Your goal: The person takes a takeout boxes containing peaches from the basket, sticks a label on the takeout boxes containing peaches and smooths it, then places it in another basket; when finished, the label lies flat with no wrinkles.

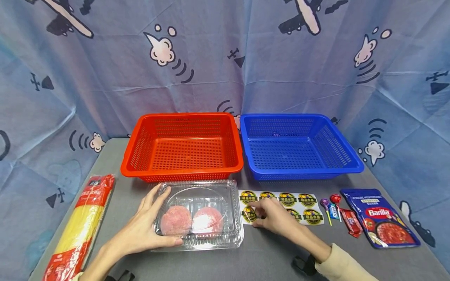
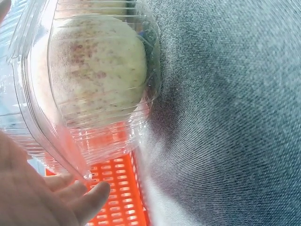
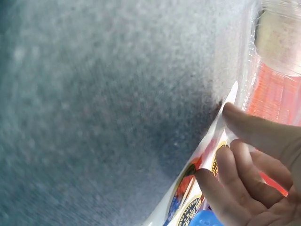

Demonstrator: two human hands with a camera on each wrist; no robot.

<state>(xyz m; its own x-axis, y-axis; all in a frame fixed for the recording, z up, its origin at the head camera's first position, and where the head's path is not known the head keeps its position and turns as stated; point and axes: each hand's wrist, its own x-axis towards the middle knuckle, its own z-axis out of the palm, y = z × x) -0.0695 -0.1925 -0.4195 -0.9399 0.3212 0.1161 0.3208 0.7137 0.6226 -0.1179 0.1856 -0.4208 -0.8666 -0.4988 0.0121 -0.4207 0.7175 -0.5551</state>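
Observation:
A clear plastic clamshell box (image 1: 232,234) with two pinkish round fruits, perhaps peaches (image 1: 207,220), lies closed in front of the red basket. My left hand (image 1: 144,230) holds its left side, fingers at the back corner and thumb along the front. In the left wrist view, the fingers (image 2: 91,200) rest by the box's rim and one fruit (image 2: 99,70) shows through the plastic. To the right lies a white sheet of round black-and-gold stickers (image 1: 288,201). My right hand (image 1: 275,216) grips its left end with thumb and fingers; the index fingertip is hidden in the right wrist view.
Behind stand a red basket (image 1: 183,171) and a blue basket (image 1: 306,171). A noodle pack (image 1: 81,222) lies at the left. At the right are two lollipops (image 1: 335,199), a red wrapped snack (image 1: 350,222) and a blue Barilla pouch (image 1: 381,218). A printed curtain (image 1: 211,58) hangs behind the table.

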